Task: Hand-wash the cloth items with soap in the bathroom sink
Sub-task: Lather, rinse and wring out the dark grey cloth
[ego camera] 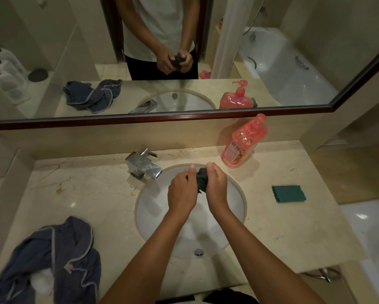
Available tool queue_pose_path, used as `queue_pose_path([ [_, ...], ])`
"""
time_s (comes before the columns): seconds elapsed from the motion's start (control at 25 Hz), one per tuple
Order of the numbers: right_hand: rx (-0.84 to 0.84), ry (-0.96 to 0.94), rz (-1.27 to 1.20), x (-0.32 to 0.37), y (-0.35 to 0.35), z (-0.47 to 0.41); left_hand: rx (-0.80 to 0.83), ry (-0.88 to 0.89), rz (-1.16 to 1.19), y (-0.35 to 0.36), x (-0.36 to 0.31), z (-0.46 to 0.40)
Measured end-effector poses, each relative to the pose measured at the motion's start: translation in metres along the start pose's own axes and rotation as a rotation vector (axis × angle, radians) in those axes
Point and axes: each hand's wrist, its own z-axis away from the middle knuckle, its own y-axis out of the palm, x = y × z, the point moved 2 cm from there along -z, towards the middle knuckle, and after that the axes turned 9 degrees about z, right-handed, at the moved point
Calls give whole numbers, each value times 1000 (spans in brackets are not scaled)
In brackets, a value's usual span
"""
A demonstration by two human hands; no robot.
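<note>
counter [92,189]: glossy veined marble
tap [143,164]: shiny metal
sink [153,207]: smooth white glaze
soap bottle [242,143]: clear pink plastic
towel [59,257]: soft blue cloth

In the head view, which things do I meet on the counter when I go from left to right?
Blue garment → faucet → left hand → dark cloth → right hand → pink soap bottle → green sponge.

The light is dim and warm, with small glare spots on the counter [74,205]. The edges bend strongly and look slightly blurred.
</note>
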Motion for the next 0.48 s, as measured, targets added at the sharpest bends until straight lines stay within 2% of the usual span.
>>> queue_pose_path([
  [0.12, 110, -42, -5, -3, 3, 3, 172, -214, 338, -4, -4, -6],
  [0.16, 126, -79, 47, -3, 3, 3, 208, -271, 387, -6, -6, -5],
  [0.2, 135, -122, 113, -3, 2, 3, 215, -291, 387, -6, -5, -5],
  [0.28, 164, -130, 199, 2, 1, 3, 115, -262, 396, -6, -6, -3],
  [0.32, 171, -56, 155, 7, -1, 5, 34, -201, 396, -7, -7, -3],
  [0.4, 170, 282, -104, 16, -5, 5, -84, 60, 287, -10, -8, -7],
  [0.48, 284, 621, -301, 26, -10, 4, -75, 349, 128, -15, -11, -10],
])
